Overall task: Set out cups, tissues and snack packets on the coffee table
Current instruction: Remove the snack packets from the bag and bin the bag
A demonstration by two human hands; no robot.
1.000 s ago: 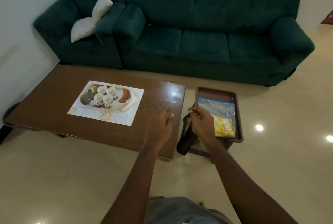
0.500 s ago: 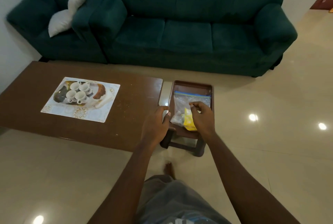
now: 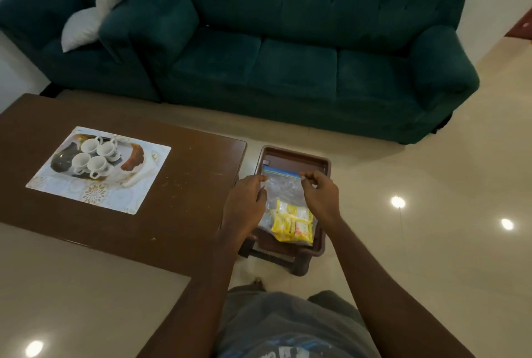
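Your left hand and right hand each pinch a top corner of the bag, zip edge running between them. It's over the tray, with the counter just left.

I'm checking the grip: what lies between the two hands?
In the head view, only the zip bag: its blue-sealed top stretches from the left hand to the right hand, above the tray.
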